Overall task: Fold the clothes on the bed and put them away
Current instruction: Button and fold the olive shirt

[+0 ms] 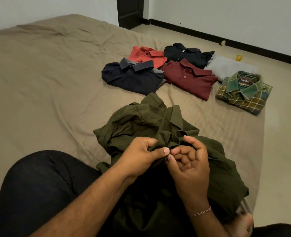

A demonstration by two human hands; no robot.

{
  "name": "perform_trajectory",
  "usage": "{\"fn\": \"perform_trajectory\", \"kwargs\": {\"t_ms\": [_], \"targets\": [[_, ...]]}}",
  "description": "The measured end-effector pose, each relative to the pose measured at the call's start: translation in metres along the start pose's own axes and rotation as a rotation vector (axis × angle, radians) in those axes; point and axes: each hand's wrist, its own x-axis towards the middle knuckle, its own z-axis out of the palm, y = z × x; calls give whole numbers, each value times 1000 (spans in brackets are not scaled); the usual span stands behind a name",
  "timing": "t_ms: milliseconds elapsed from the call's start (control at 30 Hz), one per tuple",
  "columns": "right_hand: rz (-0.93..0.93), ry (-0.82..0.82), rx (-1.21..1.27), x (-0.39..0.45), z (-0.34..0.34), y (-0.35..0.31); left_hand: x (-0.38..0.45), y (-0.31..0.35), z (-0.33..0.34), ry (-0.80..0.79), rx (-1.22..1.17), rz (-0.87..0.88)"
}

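The person sits on the bed [38, 86] with an olive green shirt [141, 120] bunched across the lap and spilling onto the tan sheet toward twelve o'clock. Both hands meet at the middle of the garment. The left hand [138, 156] pinches a fold of the olive cloth between thumb and curled fingers, and the right hand [191, 161], fingers curled, pinches the same edge just at three o'clock of the left thumb, so the two grips touch. Most of the shirt lies beyond and below the hands: a crumpled mass at twelve o'clock of the grip, the rest draped over the lap toward five o'clock. A thread bracelet [199, 212] circles the right wrist.

Farther off, at about one o'clock of the hands, folded garments lie in a cluster on the bed: a navy polo [132, 79], an orange shirt [148, 54] behind it, a maroon polo [191, 79], a black shirt [189, 54], a grey folded piece [230, 67], and a green plaid shirt [245, 93] nearest the bed's right edge.
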Motion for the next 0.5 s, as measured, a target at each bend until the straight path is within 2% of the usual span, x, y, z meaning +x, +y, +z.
{"fn": "perform_trajectory", "kwargs": {"t_ms": [233,500], "targets": [[-74,36,-153,-4,4,7,1,-1,-1,-12,12,-4],[23,57,-137,-2,2,8,4,-5,2,-26,275,67]]}}
